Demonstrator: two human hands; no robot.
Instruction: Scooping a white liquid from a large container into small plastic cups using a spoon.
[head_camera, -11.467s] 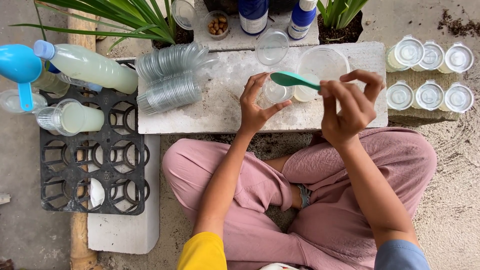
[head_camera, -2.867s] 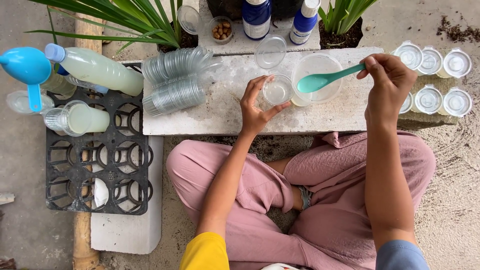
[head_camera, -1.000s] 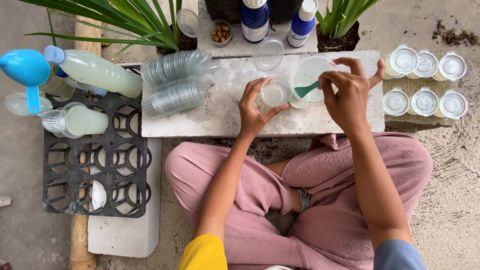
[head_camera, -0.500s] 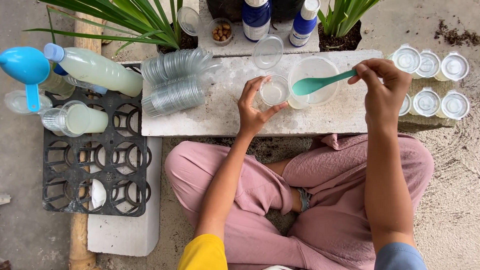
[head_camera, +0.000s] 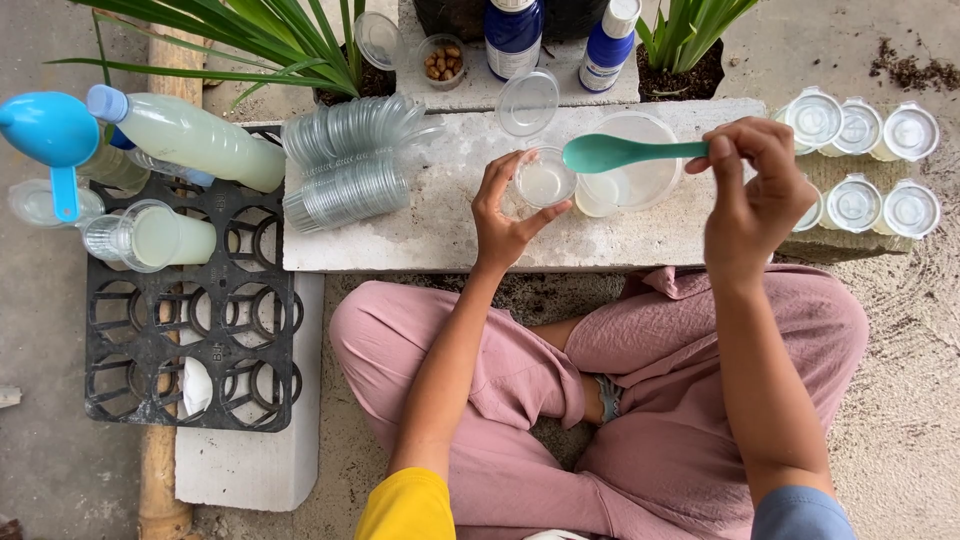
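Note:
My left hand (head_camera: 502, 215) grips a small clear plastic cup (head_camera: 545, 181) with pale liquid in it, standing on a pale concrete slab (head_camera: 450, 215). My right hand (head_camera: 748, 195) holds a teal plastic spoon (head_camera: 615, 152) by its handle, level, with the bowl of the spoon above the gap between the small cup and a larger clear tub (head_camera: 630, 175) that holds whitish liquid. A loose clear lid (head_camera: 528, 102) lies just behind the small cup.
Two stacks of clear lids (head_camera: 345, 165) lie on the slab's left. Several lidded cups (head_camera: 865, 165) sit at the right. A black tray (head_camera: 190, 300) at the left holds a bottle of pale liquid (head_camera: 185, 135) and a cup; a blue funnel (head_camera: 50, 135) is beside it. Blue bottles (head_camera: 515, 35) and potted plants stand behind.
The spoon has moved left from over the tub toward the small cup, and my right hand has shifted slightly left. My left hand stays on the cup.

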